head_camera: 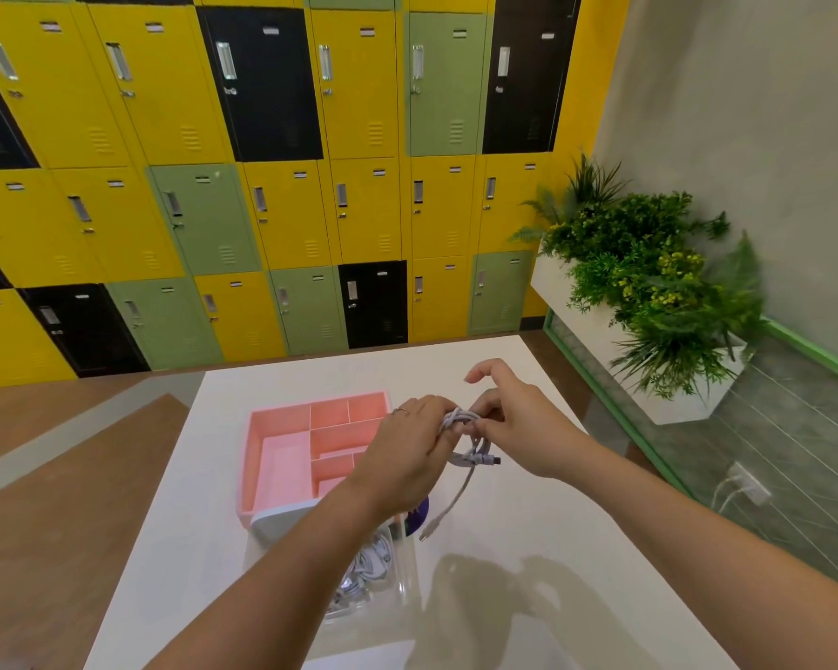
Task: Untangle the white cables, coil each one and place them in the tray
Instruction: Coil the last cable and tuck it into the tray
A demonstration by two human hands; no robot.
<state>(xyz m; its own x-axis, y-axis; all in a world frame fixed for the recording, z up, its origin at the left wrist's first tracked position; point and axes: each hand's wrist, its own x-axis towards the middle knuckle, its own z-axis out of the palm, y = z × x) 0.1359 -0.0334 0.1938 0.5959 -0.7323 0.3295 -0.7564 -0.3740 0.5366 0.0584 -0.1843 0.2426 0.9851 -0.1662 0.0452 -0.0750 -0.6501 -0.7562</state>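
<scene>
Head view: left hand [407,442] above right side of pink tray [281,418], fingers curled round bundled loops of white cable [465,420]. Right hand [509,418] just beside it, thumb and lower fingers pinching same bundle, index finger lifted free. Cable held in air over white table [504,573], between both hands; loose tail hangs down, plug end near tabletop. Clear container [402,587] under left forearm holds spare cables [368,565], also white. Lockers [281,210] behind table; planter [649,282] at right
</scene>
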